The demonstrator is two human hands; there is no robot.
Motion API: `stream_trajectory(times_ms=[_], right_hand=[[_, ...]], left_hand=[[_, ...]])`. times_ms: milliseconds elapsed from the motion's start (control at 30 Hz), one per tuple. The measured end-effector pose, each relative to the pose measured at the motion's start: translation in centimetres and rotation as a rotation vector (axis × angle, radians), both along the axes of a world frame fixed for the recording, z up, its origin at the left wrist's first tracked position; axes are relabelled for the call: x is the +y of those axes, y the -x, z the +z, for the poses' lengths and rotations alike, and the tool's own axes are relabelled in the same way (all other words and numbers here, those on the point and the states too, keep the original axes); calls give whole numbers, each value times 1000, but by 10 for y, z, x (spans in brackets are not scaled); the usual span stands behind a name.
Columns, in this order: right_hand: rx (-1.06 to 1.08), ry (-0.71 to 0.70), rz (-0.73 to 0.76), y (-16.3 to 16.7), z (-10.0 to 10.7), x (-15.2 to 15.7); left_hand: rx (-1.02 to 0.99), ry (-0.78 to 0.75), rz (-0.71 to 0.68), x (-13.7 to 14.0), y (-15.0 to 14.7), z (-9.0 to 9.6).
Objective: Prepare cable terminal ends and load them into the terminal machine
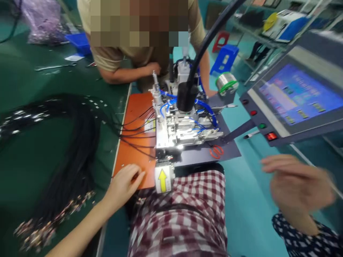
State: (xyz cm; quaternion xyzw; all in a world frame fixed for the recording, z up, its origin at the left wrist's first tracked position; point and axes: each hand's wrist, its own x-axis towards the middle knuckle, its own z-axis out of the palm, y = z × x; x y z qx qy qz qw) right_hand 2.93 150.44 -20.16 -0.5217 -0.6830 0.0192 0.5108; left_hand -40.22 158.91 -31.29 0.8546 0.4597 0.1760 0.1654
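Has L hand (125, 182) at the near end of the orange plate (142, 175), just L of the machine (184, 128), w/ fingers loosely curled and thumb a bit apart, w/ nothing seen in grip; can't tell how firmly pressed on the plate. Holds R hand (300, 182) up in the air, well R of the machine and on its near side; too blurred to tell if pinching sth or empty. For good work here, prob. best to rest L fingers lightly, w/o straying into the arrow-marked block (162, 178) at the machine's near end, a likely nip point. Outward from there, look to the black cables (128, 135): laid over the plate in a loose fan, reaching the machine's L side; can't see how well seated. Worth checking 1 by 1 for crossing or strain, and giving slack from the cable bundle (83, 142), farther L of the machine on the green table (40, 160). Better to glance at the ctrl panel (300, 96), R of the machine, before touching any btn w/ R hand. Also mind the co-worker's arm (125, 75), bent at the machine's far L, and the wire spool (226, 82) at its far R.
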Motion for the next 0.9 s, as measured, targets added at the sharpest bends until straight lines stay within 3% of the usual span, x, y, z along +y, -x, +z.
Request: stream_trajectory(times_ms=[67,133,267,433,600,900], right_hand=[[-152,147,241,42,-32,4],[-179,304,335,73,-58,16],[75,671,280,112,-99,47],[447,926,285,144,-134,76],[618,1005,286,166,-153,92],[778,990,275,186,-159,92]], left_hand=[[-20,-24,4,0,-2,5],[-9,-78,1,0,-6,7],[53,-126,-47,2,-16,1],[125,-127,-53,5,-26,-13],[184,-168,-44,3,-27,-20],[146,-170,-47,3,-27,-16]])
